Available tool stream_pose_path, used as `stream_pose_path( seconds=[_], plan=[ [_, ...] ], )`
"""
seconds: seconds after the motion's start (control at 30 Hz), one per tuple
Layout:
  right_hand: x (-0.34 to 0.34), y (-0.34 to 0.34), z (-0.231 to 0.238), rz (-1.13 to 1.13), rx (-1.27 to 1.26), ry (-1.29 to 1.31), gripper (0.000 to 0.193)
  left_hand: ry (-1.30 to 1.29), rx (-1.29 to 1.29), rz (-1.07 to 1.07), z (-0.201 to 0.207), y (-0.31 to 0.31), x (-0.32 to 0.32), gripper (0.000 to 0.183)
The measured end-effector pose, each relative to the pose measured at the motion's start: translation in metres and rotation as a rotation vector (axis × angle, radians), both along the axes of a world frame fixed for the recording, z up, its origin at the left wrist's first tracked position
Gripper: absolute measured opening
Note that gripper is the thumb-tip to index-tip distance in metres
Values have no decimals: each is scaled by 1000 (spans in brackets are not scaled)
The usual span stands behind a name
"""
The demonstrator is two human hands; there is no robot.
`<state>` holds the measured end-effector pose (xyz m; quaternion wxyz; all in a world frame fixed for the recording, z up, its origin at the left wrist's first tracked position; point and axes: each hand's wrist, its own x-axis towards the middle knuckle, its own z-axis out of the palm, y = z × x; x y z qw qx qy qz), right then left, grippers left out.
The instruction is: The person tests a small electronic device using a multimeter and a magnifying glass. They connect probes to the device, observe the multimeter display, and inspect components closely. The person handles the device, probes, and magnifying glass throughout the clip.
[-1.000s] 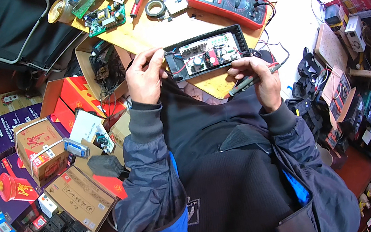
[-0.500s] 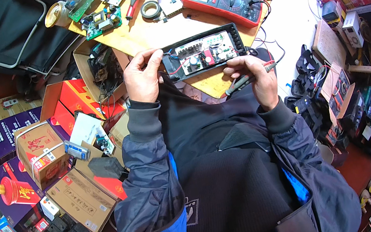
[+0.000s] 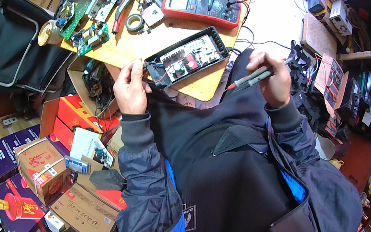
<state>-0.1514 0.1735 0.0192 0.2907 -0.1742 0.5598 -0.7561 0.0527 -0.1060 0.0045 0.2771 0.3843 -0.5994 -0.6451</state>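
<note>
A long black plastic case [image 3: 219, 40] lies at the near edge of the yellow table, tilted, with a circuit board [image 3: 190, 58] inside it. My left hand [image 3: 131, 89] is closed at the case's left end, thumb and fingers pinching its edge near thin wires. To the right of the case, above my lap, my right hand [image 3: 272, 80] grips two test probes [image 3: 251, 78], dark grey-green with a reddish tip, pointing left. Both probes are apart from the board. A red multimeter [image 3: 200, 5] rests behind the case, leads plugged in at its right end.
A roll of tape [image 3: 134, 22], red-handled tools and loose circuit boards [image 3: 91, 37] crowd the yellow table [image 3: 198, 89]. Cardboard boxes [image 3: 83, 213] stack up on the left beside a folding chair [image 3: 1, 44]. Black lead wires trail right of the table.
My right hand has moved away from the case to the right, and the probes now point left in view. The table scene shifted slightly left in view; my left hand stays at the case.
</note>
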Motion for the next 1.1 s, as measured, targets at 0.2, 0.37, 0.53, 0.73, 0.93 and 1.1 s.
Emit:
stream_pose_path(
  seconds=[0.2, 0.37, 0.53, 0.73, 0.93, 1.1],
  plan=[
    [-54, 30, 26, -142, 0, -106, 55, -4, -126, 51, 9, 4, 18, 30],
    [-91, 15, 54, -226, -136, -113, 32, -72, -203, 75, 8, 16, 32, 30],
    [-146, -72, 67, 7, -194, -15, 33, -48, -185, 49, 2, 27, 35, 25],
    [-190, -210, 57, 151, -71, -64, 29, -52, -195, 45, 3, 34, 43, 22],
    [-186, -277, 36, 86, 64, -146, 27, -50, -100, 82, -1, 30, 55, 18],
    [-173, -281, 30, 127, 177, -226, 32, -38, -104, 81, -4, 28, 58, 18]
  ],
)
